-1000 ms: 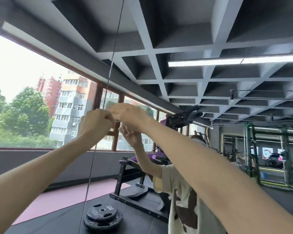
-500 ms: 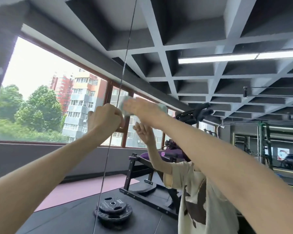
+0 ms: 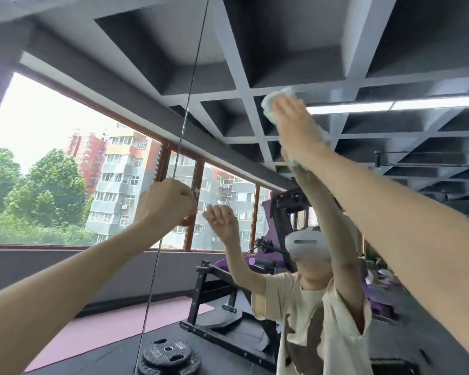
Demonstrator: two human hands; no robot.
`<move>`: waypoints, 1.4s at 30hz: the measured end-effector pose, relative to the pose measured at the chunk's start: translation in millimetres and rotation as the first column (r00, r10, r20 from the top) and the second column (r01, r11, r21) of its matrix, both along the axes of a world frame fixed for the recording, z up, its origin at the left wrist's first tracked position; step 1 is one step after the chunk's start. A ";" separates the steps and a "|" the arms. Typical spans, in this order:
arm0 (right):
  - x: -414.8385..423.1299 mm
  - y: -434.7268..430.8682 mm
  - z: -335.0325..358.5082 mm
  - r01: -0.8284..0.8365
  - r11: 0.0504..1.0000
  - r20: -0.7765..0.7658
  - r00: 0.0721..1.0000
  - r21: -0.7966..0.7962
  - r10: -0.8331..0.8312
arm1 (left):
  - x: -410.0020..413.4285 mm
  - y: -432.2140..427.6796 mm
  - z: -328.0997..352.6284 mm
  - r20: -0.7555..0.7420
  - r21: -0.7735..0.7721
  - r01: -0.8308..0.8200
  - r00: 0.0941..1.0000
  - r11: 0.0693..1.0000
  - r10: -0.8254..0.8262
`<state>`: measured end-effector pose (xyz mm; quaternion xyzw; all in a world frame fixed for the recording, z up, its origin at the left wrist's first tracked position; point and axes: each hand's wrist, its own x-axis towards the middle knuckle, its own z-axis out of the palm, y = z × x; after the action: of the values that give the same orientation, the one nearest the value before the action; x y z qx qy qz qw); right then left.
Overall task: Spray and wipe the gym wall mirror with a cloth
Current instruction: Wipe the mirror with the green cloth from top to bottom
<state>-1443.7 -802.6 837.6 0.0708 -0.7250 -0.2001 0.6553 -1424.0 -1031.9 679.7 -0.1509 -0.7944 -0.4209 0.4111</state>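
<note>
Head: I see the mirror [image 3: 363, 63] ahead.
Right hand [image 3: 295, 125]: fingers flat, pressing cloth [image 3: 271, 106] to mirror.
Left hand [image 3: 165, 204]: clenched, empty, below-left of right.

Daylight pours in through the windows [image 3: 65, 158] on the left, washing the sky out white. The ceiling [image 3: 282, 50] sits dim and grey, with one strip light [image 3: 390, 105] glaring at the right. The right hand [image 3: 295, 125] and cloth [image 3: 268, 105] are smeared with blur. Straight lines bow toward the edges, and the near arms [image 3: 52, 307] look soft.
</note>
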 end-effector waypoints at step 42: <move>22.5 20.5 -240.0 -0.173 0.939 0.322 0.944 0.299 0.072 | 48.8 45.3 -33.9 0.055 -0.089 0.192 0.981 0.977 -0.188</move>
<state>-1421.2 -782.1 597.6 0.2527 -0.7693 -0.2609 0.5256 -1375.2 -986.6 645.8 -0.2354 -0.8045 -0.4238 0.3432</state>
